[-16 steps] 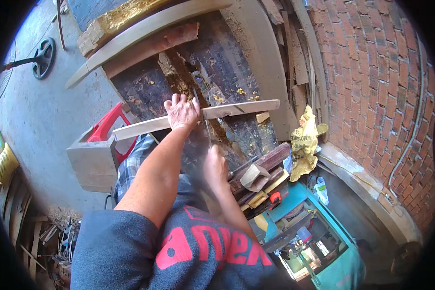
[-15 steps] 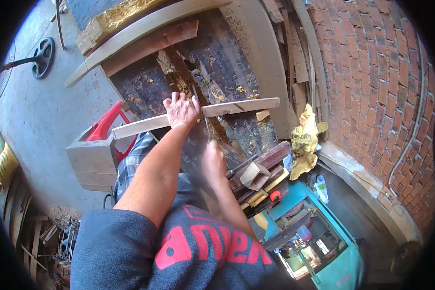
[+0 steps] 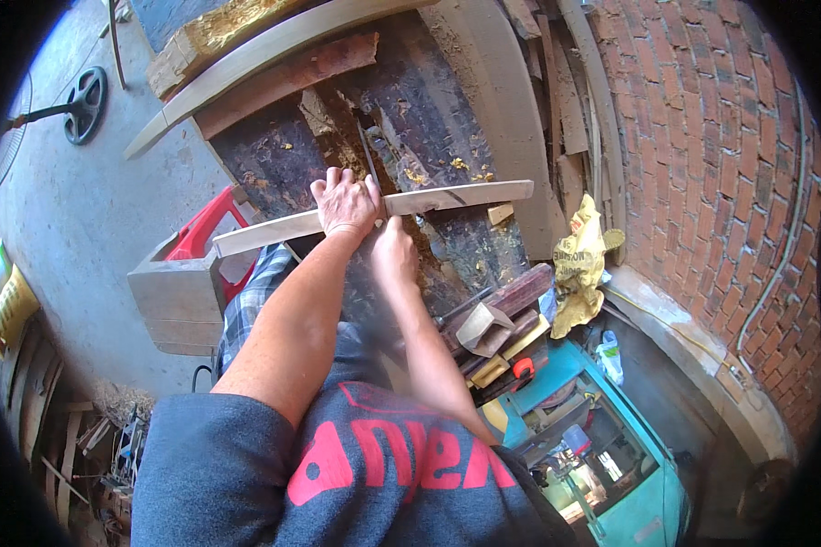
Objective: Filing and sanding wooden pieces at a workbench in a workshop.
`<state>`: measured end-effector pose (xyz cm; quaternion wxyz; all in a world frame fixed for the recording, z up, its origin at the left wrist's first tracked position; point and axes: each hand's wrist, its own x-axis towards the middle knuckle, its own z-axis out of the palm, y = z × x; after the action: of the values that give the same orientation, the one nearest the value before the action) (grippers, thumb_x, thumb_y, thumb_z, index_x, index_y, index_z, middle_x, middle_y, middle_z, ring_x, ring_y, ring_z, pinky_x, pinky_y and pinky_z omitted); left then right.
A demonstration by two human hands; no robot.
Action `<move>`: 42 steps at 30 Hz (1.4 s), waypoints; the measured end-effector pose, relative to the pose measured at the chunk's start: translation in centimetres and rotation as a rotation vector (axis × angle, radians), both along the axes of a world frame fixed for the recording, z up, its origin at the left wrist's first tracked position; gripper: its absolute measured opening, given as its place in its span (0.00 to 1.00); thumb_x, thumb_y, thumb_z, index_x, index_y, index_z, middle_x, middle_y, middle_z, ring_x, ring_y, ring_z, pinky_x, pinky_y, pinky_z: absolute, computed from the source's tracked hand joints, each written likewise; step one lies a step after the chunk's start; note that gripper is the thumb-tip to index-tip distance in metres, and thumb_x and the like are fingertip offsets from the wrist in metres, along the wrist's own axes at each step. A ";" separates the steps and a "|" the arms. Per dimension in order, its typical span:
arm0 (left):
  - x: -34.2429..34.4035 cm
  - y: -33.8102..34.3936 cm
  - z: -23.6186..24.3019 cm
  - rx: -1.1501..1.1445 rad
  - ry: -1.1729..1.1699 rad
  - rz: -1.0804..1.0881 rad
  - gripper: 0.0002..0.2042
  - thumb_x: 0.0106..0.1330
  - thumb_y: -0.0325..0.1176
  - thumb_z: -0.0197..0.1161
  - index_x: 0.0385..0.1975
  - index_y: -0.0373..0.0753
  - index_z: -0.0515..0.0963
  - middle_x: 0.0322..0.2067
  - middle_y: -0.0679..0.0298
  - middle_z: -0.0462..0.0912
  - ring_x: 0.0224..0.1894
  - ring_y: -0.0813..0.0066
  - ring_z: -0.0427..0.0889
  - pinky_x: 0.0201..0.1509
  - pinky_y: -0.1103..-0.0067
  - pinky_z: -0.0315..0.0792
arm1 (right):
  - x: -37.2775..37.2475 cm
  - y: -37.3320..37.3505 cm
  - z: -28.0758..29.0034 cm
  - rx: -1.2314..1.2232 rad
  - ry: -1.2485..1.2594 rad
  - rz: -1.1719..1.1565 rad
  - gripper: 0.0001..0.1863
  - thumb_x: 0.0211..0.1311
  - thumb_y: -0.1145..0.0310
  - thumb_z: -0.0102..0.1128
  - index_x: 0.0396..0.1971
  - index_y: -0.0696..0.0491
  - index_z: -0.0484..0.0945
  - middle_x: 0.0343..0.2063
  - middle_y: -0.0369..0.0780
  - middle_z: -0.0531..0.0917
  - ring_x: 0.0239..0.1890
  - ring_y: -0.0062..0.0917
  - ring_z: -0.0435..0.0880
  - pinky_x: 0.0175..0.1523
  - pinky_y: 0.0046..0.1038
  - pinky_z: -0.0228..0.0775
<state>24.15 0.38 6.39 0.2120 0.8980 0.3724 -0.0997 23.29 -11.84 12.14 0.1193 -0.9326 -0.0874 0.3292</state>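
Observation:
A pale, slightly curved wooden strip [image 3: 470, 195] lies crosswise over the dark, scarred workbench [image 3: 274, 169]. My left hand [image 3: 345, 202] is closed over the strip near its middle, fingers curled over the far edge. Close beside it, on the near side of the strip, my right hand [image 3: 395, 257] is wrapped round the handle end of a tool. Its thin, narrow metal blade [image 3: 370, 162] sticks out past the far side of the strip; whether it is a file or a saw cannot be made out. My fingers hide the handle.
A longer curved board [image 3: 274, 56] and a reddish-brown board [image 3: 292, 84] lie across the far bench. At left stands a wooden box [image 3: 175, 305] beside a red plastic part [image 3: 208, 223]. Wood offcuts [image 3: 485, 328], a yellow bag [image 3: 578, 264] and a teal machine [image 3: 643, 438] are at right.
My right hand has moved forward, away from my body, up to the strip, and the blade reaches farther beyond it. My left hand and the strip stay nearly in place.

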 end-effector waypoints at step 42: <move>-0.1 -0.3 -0.4 0.027 -0.048 -0.012 0.21 0.67 0.45 0.47 0.24 0.40 0.85 0.34 0.64 0.81 0.50 0.68 0.71 0.51 0.64 0.57 | -0.2 -1.0 1.5 -0.092 0.124 0.064 0.13 0.71 0.65 0.37 0.40 0.59 0.69 0.30 0.60 0.81 0.35 0.55 0.82 0.39 0.52 0.74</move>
<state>24.04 0.12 6.00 0.2083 0.9051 0.3632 -0.0745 23.08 -12.86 13.66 0.0711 -0.9117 -0.0943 0.3935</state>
